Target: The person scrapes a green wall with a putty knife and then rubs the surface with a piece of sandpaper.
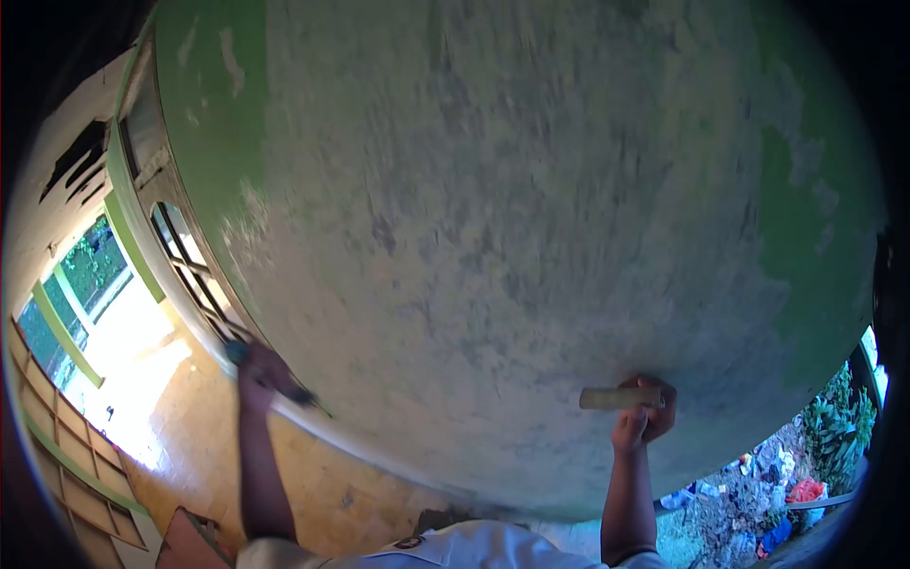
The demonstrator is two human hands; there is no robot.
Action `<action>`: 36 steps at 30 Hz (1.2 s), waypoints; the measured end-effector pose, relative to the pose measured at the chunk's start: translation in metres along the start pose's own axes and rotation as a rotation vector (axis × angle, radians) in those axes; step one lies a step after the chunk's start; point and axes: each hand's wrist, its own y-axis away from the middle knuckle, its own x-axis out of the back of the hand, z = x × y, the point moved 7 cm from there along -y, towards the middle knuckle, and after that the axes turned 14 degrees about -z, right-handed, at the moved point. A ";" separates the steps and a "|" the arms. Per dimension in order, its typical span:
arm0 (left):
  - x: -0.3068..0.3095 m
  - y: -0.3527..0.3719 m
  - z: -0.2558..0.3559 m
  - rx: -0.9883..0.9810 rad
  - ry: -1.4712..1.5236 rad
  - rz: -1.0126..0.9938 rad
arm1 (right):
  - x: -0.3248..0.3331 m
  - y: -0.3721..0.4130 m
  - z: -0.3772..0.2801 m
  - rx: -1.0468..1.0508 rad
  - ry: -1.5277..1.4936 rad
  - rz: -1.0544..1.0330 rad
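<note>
A large wall (502, 218) with worn whitish-grey plaster and green paint at both sides fills the middle of the head view. At lower right my right hand (649, 412) is closed round a pale, flat, bar-shaped piece (607, 398), held level close to the wall. Toward the lower left, my left hand (263, 370) grips a tool that has a blue-green end (237, 352) and a dark, blurred tip (303, 396) by the wall's left edge. Motion blurs this hand, so the kind of tool cannot be made out.
A window with panes (194, 270) lies beyond the wall's left edge, above a tiled floor (332, 474). Wooden lattice frames (71, 427) stand far left. At the lower right are scattered rubbish (758, 484), a red bag (806, 490) and green plants (839, 427).
</note>
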 end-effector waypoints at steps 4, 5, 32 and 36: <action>-0.017 0.208 -0.178 1.151 -0.443 0.183 | -0.006 -0.012 0.000 -0.061 -0.439 -0.068; -0.048 0.241 -0.184 1.255 -0.424 0.079 | -0.008 -0.013 0.000 -0.076 -0.534 -0.110; -0.266 0.231 -0.150 0.861 0.046 -0.058 | -0.180 0.165 -0.087 -0.063 -0.769 -1.651; -0.265 0.228 -0.133 0.869 0.078 0.124 | -0.166 0.156 -0.090 -0.105 -0.671 -1.360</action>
